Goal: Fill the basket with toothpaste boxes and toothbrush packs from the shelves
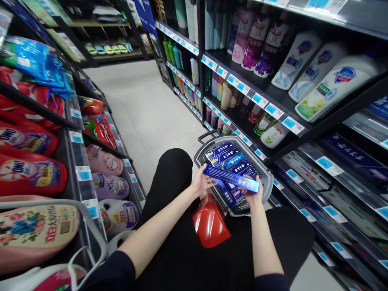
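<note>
Both my hands hold one long blue toothpaste box [230, 178] by its two ends, tilted down to the right. My left hand [203, 181] grips the left end, with some fingers stretched out beneath it. At the right end, my right hand [252, 194] has its thumb and fingers around the box. Below it stands a grey shopping basket [266, 184] holding several dark blue toothpaste boxes [222, 150] and one lighter blue box [235, 160]. A glossy red object [210, 224] lies against the basket's near side, between my legs; its kind I cannot make out.
Shelves on the right carry white body wash bottles [336, 89], pink and purple bottles [257, 40] and boxed goods [312, 171]. On the left are red detergent bottles [30, 173] and bagged detergent [36, 60]. A pale floor aisle [133, 97] runs ahead to a rack of slippers [112, 49].
</note>
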`<action>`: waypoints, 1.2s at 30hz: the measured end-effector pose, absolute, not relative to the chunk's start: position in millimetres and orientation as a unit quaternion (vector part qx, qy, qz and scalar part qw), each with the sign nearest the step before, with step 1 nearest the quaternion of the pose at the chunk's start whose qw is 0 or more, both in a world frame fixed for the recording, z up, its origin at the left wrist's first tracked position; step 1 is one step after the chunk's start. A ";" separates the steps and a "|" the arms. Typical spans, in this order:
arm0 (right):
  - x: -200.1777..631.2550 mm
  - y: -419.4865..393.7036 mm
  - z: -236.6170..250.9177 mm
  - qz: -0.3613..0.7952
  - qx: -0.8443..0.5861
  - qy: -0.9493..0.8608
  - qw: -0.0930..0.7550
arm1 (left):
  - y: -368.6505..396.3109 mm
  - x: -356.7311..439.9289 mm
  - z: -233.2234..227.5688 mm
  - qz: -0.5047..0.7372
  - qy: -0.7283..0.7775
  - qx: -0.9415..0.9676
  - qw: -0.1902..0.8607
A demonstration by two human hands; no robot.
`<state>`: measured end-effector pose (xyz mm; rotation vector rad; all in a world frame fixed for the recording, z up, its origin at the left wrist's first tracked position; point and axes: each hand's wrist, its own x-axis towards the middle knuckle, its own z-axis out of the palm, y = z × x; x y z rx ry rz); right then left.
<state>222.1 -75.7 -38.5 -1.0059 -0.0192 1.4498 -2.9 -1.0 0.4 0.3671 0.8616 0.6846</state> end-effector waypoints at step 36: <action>218.1 -83.3 -16.2 0.575 -0.430 -0.074 0.692 | -1.1 -7.4 7.5 0.415 0.268 0.149 0.857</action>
